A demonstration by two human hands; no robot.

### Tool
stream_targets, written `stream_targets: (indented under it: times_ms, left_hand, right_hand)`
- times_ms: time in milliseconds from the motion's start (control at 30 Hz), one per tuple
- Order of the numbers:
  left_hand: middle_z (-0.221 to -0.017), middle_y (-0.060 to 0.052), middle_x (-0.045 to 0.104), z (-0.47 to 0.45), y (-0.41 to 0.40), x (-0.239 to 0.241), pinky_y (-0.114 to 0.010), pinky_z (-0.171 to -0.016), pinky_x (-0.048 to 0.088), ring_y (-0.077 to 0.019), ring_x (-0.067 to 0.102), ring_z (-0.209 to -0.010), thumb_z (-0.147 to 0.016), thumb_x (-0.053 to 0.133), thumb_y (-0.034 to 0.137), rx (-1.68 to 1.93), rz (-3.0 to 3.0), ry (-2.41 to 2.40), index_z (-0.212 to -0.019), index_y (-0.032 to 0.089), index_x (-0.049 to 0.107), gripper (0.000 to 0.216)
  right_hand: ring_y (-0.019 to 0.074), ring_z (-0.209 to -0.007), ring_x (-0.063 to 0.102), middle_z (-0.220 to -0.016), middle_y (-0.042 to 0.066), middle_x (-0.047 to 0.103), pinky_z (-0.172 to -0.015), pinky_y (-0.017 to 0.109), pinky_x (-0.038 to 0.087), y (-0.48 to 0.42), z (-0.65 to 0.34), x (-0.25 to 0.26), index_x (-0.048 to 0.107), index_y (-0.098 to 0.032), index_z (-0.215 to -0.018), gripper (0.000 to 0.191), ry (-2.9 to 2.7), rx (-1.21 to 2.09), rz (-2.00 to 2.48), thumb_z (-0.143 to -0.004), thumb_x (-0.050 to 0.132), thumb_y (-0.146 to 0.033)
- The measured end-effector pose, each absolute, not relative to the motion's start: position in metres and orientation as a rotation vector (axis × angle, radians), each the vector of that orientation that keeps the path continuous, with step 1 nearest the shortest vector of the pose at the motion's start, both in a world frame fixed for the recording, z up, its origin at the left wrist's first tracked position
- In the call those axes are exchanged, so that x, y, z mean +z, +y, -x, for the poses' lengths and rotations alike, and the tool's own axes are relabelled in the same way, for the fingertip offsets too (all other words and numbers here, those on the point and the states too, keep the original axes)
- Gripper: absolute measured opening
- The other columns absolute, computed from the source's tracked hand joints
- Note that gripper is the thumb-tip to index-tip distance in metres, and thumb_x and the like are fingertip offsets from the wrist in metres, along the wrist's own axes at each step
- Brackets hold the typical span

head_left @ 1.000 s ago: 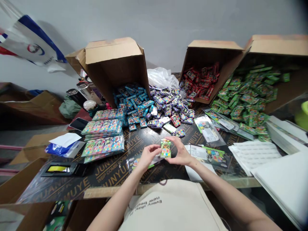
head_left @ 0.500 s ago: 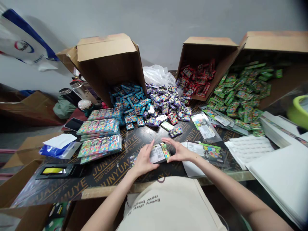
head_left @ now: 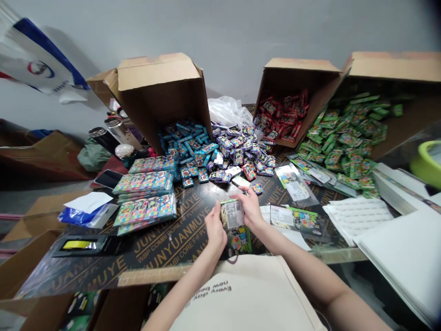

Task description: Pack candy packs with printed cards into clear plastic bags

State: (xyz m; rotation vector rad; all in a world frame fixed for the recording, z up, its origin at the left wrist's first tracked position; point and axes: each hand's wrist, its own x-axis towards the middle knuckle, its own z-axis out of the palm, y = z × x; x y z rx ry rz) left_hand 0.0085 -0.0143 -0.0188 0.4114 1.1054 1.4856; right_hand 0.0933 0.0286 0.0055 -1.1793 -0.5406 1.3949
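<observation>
Close to the table's front edge, a printed packet [head_left: 237,240] is between my two hands, its black-and-green patterned end toward my body and a pale panel with dark print at the far end. My left hand [head_left: 216,228] grips its left edge, thumb along the side. My right hand [head_left: 251,209] closes on the far right corner, with the fingertips at the top edge. A small purple box [head_left: 257,188] lies just beyond my right hand. To the right, another flat printed packet [head_left: 303,219] rests partly over white paper.
Stacks of filled clear packs [head_left: 146,209] stand left. Behind are loose blue boxes [head_left: 188,142], purple boxes [head_left: 237,142], red boxes [head_left: 284,115] and green boxes [head_left: 347,138], some spilling from cartons [head_left: 158,73]. White sheets [head_left: 358,211] lie right.
The packet has turned from lying sideways to pointing toward my body and looks raised. My hands have drawn closer together and gripped it. The small green box at its end no longer shows.
</observation>
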Motion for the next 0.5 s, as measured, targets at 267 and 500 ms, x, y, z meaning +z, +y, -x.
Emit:
stream_targets:
  times_ms: [267,500]
  left_hand:
    - [-0.067,-0.003,0.066,0.009,0.007,-0.005,-0.027,-0.064,0.048,-0.014,0.061,-0.061,-0.061,0.062,0.033,1.254,-0.4,1.063,-0.074,0.012,0.064,0.024]
    - [-0.071,-0.002,0.066,0.022,0.013,0.012,-0.025,-0.068,0.045,-0.015,0.059,-0.071,-0.056,0.066,0.018,1.284,-0.791,1.142,-0.065,0.016,0.067,0.01]
  right_hand:
    - [0.0205,-0.073,0.065,-0.082,0.002,0.069,-0.066,0.036,0.05,0.023,-0.116,0.009,0.042,-0.022,-0.1,0.041,-0.379,1.719,0.973,-0.061,0.051,-0.012]
    - [0.0171,-0.069,0.063,-0.076,0.003,0.069,-0.066,0.03,0.048,0.023,-0.133,0.005,0.06,-0.017,-0.073,0.013,-0.79,1.537,1.136,-0.061,0.062,-0.016]
